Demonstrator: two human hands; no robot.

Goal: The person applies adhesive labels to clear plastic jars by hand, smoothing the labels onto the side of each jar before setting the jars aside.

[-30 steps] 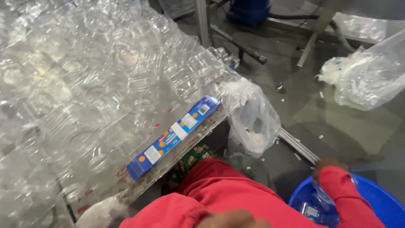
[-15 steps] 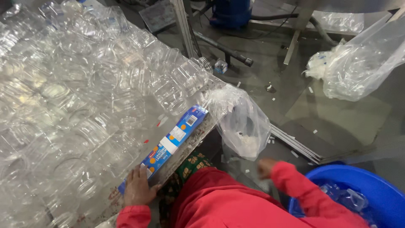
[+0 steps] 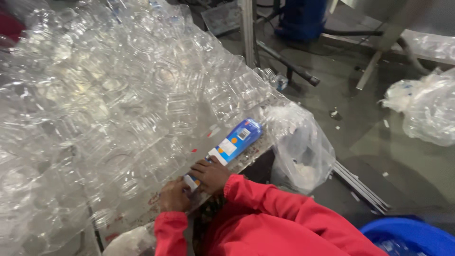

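Bottle-heaped table (image 3: 142, 208), both hands' fingers (image 3: 201, 167) curled closed on the long blue box (image 3: 227, 146) at its edge.

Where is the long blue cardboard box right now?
The long blue cardboard box lies at the table's near edge in the head view, between the clear plastic jars and a hanging clear plastic bag, with both hands at its near end.

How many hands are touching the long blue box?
2. The left hand rests at the near end of the blue box; the right hand lies on top of it just beyond. Both wear red sleeves. The fingers are partly hidden.
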